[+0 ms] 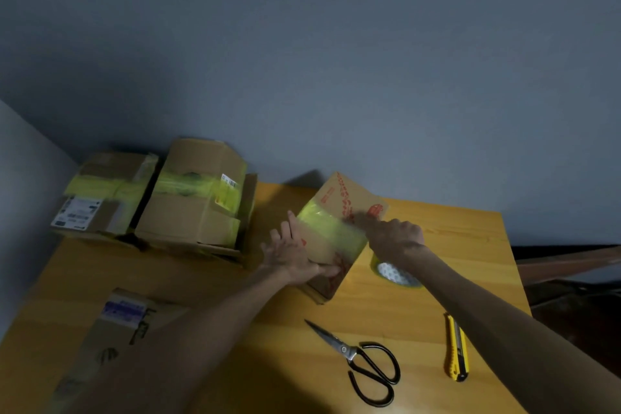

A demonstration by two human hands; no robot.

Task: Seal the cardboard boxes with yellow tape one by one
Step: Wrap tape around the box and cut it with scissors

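Note:
A small cardboard box (339, 198) with red print stands tilted in the middle of the yellow table (453, 235). A wide strip of yellow tape (331, 232) runs across its top. My left hand (295, 257) grips the box's left side, fingers spread on the top and thumb on the near face. My right hand (391, 233) presses down on the box's right edge where the tape ends, fingers curled. The yellow tape roll (396, 274) lies flat on the table just right of the box, partly under my right forearm.
Two taped cardboard boxes, one (100, 195) beside the other (198, 198), stand at the back left against the wall. Another cardboard box (111, 323) lies at the near left under my left arm. Scissors (363, 360) and a yellow utility knife (456, 348) lie near the front.

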